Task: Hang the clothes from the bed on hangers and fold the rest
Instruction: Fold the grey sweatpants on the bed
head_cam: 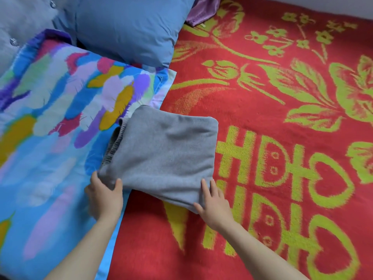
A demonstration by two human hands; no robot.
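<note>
Grey folded trousers (pixel 165 152) with an elastic waistband on their left side lie in a thick square bundle across the edge of the multicoloured quilt (pixel 50 118) and the red blanket (pixel 282 138). My left hand (pixel 105 196) grips the bundle's near left corner, thumb on top. At the near right corner, my right hand (pixel 214 201) holds the edge, fingers spread over the fabric. A purple garment (pixel 199 13) lies crumpled at the far edge of the bed.
A blue pillow (pixel 129 27) rests behind the quilt at the top. A pale grey padded headboard (pixel 22 19) with buttons fills the top left corner. The red blanket with yellow-green flowers stretches to the right.
</note>
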